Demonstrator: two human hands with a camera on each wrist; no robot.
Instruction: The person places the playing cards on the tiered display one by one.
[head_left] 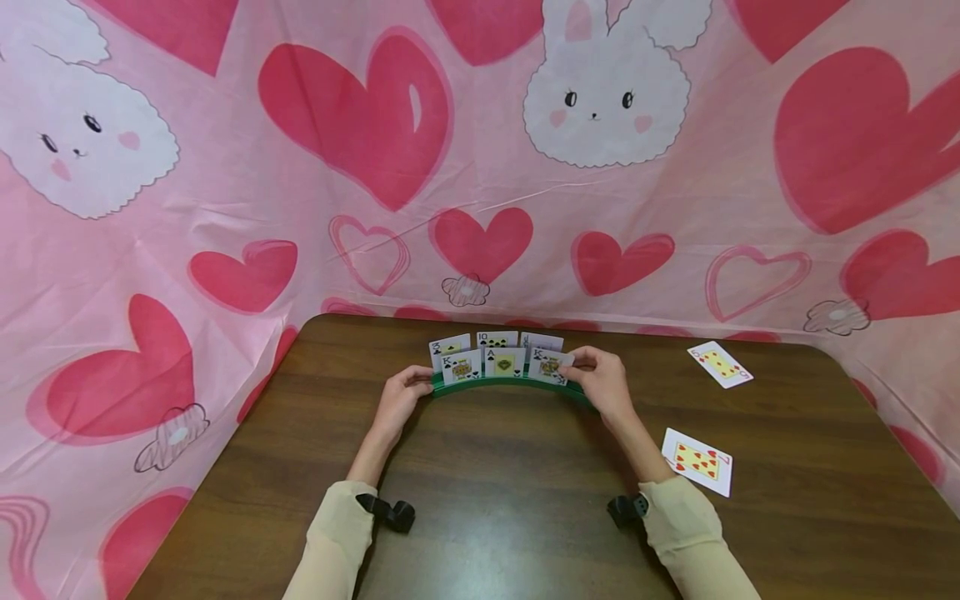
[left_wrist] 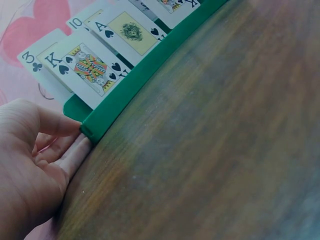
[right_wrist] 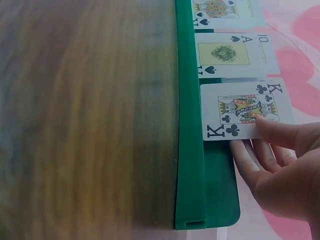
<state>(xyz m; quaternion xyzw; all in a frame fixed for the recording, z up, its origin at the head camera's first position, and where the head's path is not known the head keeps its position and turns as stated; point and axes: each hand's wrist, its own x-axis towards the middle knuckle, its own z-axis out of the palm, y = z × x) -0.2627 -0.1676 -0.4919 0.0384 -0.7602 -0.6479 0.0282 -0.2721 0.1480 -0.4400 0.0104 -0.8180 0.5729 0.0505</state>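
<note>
A curved green card holder (head_left: 480,383) stands on the table with playing cards upright in two rows. Its left end is pinched between the thumb and fingers of my left hand (head_left: 400,402). At the right end of the front row, my right hand (head_left: 606,385) pinches the king of clubs (right_wrist: 245,107), thumb on its face and fingers behind. The card's lower edge meets the holder's slot. Beside it in front are the ace of spades (head_left: 505,363) and the king of spades (left_wrist: 90,67). Behind stand a three of clubs (left_wrist: 37,55), a ten (head_left: 497,338) and another partly hidden card (head_left: 542,341).
On the right of the brown wooden table (head_left: 480,475), a diamonds card (head_left: 720,364) lies face up near the back. A seven of hearts (head_left: 699,462) lies nearer, beside my right forearm. A pink cloth (head_left: 480,183) with hearts and rabbits hangs behind the table.
</note>
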